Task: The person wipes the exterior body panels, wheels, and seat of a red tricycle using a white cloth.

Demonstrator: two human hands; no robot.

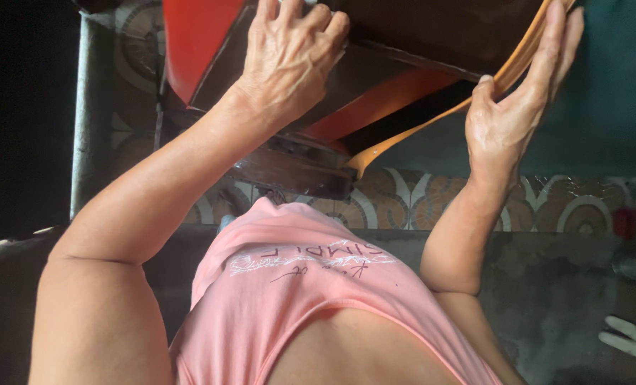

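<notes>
My left hand (289, 50) reaches forward with its fingers curled over the top edge of a dark wooden frame (375, 71), next to a red panel (190, 43). My right hand (510, 107) holds a long, thin orange-tan strip (418, 128) between the thumb and straight fingers. The strip curves from a dark wooden block (296, 167) up past my fingertips and out of the top edge. An orange bar (382, 103) lies under the frame. My pink shirt (296, 299) fills the bottom middle.
A grey metal post (90, 107) stands at the left beside a dark area. Patterned tiles (403, 199) run across the middle, with a teal surface (603, 93) at the right. White sandals (628, 335), a small metal bowl (632, 265) and a small red thing (623, 222) lie on the dark floor.
</notes>
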